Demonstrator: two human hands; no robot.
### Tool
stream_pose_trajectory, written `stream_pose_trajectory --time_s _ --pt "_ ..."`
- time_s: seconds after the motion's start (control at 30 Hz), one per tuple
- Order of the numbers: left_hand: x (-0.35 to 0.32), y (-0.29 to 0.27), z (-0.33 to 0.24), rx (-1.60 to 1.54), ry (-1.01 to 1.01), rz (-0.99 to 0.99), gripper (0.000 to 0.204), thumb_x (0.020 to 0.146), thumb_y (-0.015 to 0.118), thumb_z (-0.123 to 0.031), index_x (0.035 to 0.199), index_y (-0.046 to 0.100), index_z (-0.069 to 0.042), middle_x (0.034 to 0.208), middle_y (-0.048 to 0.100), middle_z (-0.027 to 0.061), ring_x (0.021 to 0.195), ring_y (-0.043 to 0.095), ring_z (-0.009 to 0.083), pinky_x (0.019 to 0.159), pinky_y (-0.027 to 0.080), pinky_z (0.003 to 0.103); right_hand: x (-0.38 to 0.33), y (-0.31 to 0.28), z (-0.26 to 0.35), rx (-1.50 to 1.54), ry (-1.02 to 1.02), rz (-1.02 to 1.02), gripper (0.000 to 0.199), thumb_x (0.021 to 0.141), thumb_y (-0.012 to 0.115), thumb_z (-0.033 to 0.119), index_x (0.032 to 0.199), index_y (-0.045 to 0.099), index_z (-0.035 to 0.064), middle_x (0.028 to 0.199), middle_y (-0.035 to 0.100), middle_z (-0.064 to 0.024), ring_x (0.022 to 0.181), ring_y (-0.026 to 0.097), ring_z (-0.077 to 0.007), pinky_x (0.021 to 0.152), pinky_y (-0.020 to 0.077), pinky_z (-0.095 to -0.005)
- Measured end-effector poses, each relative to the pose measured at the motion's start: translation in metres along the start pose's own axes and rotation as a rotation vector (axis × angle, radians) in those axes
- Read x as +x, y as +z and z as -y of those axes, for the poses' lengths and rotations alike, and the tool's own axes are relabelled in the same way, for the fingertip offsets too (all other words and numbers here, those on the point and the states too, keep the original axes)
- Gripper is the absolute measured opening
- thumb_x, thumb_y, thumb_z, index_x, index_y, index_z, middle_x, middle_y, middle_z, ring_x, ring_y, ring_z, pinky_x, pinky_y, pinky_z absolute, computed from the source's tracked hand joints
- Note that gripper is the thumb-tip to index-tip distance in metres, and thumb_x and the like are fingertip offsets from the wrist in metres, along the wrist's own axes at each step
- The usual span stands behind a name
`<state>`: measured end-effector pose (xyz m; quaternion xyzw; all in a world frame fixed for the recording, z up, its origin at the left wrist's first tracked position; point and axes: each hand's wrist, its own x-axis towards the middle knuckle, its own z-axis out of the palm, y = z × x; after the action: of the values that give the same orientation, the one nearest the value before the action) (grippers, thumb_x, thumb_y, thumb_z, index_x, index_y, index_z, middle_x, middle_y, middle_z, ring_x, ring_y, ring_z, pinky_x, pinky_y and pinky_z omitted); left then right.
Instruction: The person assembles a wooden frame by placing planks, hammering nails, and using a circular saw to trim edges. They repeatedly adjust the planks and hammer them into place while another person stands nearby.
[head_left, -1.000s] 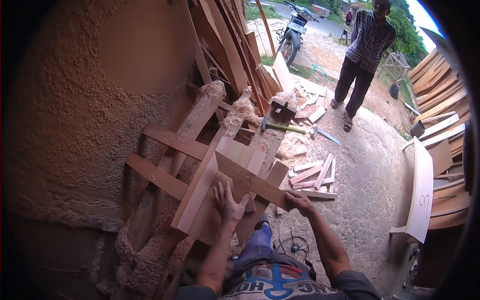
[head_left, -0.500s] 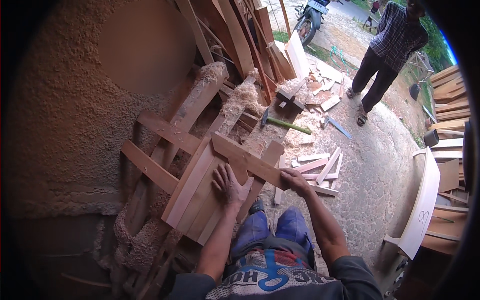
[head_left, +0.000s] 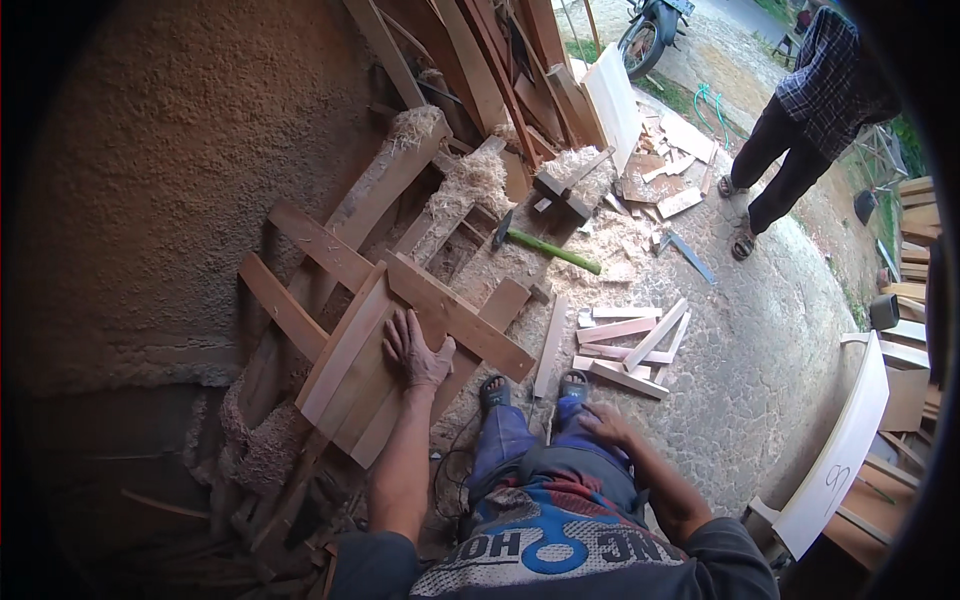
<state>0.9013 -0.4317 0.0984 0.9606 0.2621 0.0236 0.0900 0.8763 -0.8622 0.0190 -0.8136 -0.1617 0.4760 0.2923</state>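
Note:
A slatted wooden panel [head_left: 345, 385] lies tilted across rough timber supports on my left. Along its upper edge runs a flat board [head_left: 465, 325], whose free end juts out to the right. My left hand [head_left: 415, 352] rests flat on the panel, fingers spread, just below that board. Over my right thigh hangs my right hand [head_left: 606, 425], apart from the wood; its fingers are loosely bent and nothing shows in them. Beyond the panel, a hammer [head_left: 550, 250] with a green handle lies on a shaving-covered beam.
A dark mallet-like block [head_left: 562, 198] lies past the hammer. Cut sticks [head_left: 635, 345] are piled on the concrete, with an L-shaped blue-bladed tool [head_left: 690, 258] farther off. A person [head_left: 800, 130] stands at the far right. A pale curved board [head_left: 840, 450] stands at right.
My right hand has let go of the board's end and drawn back toward my thigh. My left hand stays flat on the panel. The view has shifted slightly.

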Motion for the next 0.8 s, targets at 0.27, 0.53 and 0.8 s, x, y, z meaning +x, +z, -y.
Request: stream_pose_trajectory --time_s 0.27,0.53,0.8 --pt "-0.005 0.011 0.001 -0.014 -0.009 -0.038 0.103 0.075 0.071 -0.053 0.158 0.029 -0.010 0.165 0.026 0.0162 0.155 0.015 0.0381 0.123 0.011 0.058 -0.103 0.018 -0.074 0.453 0.162 -0.036 0.061 0.103 0.046 0.041 0.148 0.048 -0.0002 0.153 0.047 -0.0207 0.144 0.042 -0.0306 0.121 0.0286 -0.0360" --pt "-0.003 0.000 -0.007 0.000 -0.030 -0.014 0.103 0.075 0.071 -0.054 0.159 0.029 -0.013 0.166 0.025 0.0146 0.154 0.016 0.0379 0.124 0.010 0.057 -0.201 -0.017 -0.073 0.861 0.341 0.093 0.033 0.086 0.065 0.004 0.118 0.071 -0.0004 0.089 0.071 -0.0036 0.071 0.064 -0.0134 0.064 0.0511 -0.0275" --pt "-0.005 -0.008 0.001 -0.023 -0.054 0.005 0.104 0.075 0.071 -0.054 0.160 0.026 -0.015 0.167 0.024 0.0109 0.156 0.011 0.0366 0.124 0.006 0.058 -0.133 -0.017 -0.092 0.242 0.191 -0.095 0.024 0.095 0.055 0.016 0.109 0.070 0.0021 0.090 0.073 -0.0083 0.079 0.068 -0.0249 0.069 0.0544 -0.0378"
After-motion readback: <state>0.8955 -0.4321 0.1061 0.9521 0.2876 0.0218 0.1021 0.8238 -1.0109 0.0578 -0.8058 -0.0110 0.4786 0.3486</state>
